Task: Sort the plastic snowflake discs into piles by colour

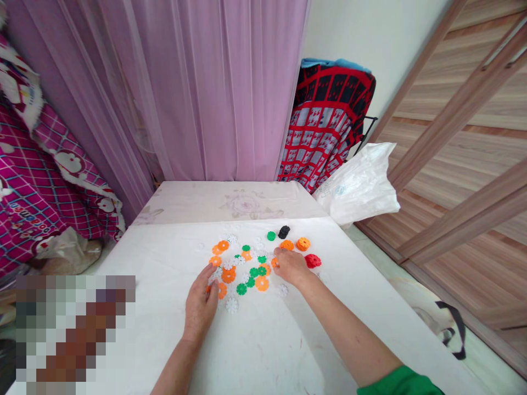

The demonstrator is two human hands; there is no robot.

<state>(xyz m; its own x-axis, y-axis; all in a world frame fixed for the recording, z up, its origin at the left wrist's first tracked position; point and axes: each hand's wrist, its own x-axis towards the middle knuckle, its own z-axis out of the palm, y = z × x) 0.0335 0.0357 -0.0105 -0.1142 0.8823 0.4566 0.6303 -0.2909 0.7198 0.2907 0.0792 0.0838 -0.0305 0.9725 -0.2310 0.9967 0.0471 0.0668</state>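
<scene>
Several flat plastic snowflake discs in orange, green and white (242,269) lie scattered on a white table (263,340). A black stack (284,231), an orange stack (303,243) and a red stack (313,260) sit at the right of the scatter. My left hand (200,304) rests palm down at the left edge of the pile, fingertips on an orange disc (221,290). My right hand (290,266) is curled, fingers pinched on an orange disc (275,263) beside the red stack.
A pink curtain (214,88) hangs behind the table. A white plastic bag (362,184) lies at the far right corner, beside a red and black patterned cloth (329,120). Pink bedding (45,181) is piled at left. Wooden panels (465,153) stand to the right.
</scene>
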